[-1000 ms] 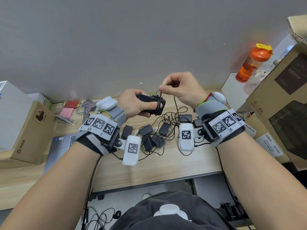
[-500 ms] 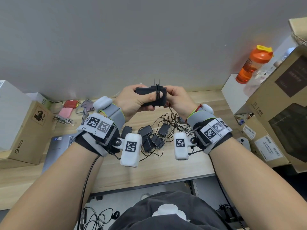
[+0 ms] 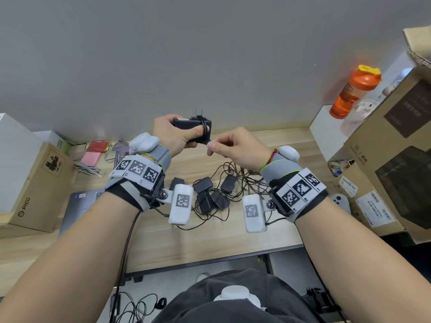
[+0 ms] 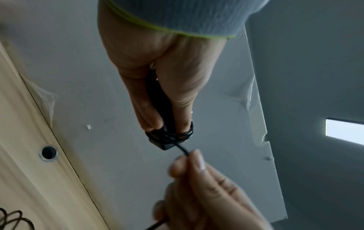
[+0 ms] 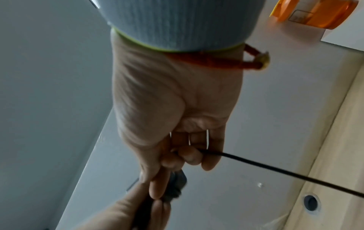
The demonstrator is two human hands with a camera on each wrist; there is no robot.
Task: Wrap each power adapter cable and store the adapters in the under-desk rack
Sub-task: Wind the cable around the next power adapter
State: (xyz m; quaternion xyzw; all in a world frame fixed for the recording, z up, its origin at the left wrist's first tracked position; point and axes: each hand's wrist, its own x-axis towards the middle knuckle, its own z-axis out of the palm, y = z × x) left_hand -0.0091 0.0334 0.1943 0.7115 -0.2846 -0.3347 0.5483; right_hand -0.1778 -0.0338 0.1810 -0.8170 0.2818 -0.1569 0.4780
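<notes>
My left hand [image 3: 173, 135] grips a black power adapter [image 3: 186, 124] held up above the desk, prongs pointing up. Several turns of its thin black cable [image 4: 173, 135] wrap the adapter's right end. My right hand [image 3: 229, 145] pinches that cable [image 5: 275, 168] between thumb and forefinger just right of the adapter, with the cable running through its curled fingers and trailing down. In the left wrist view my left hand [image 4: 157, 96] clasps the adapter [image 4: 163, 109] and the right hand's fingertips [image 4: 189, 161] pinch the cable below it. A pile of more black adapters [image 3: 210, 194] with tangled cables lies on the desk.
The wooden desk [image 3: 210, 234] carries cardboard boxes at left [image 3: 39, 183] and right [image 3: 391, 148], a laptop [image 3: 77, 206], pink and red items [image 3: 93, 152] and an orange bottle [image 3: 354, 89]. A grey wall stands behind. Loose cables lie on the floor under the desk [image 3: 137, 306].
The left hand has lifted the adapter higher. The right hand has come round from the adapter's end to below and right of it, laying another turn of cable.
</notes>
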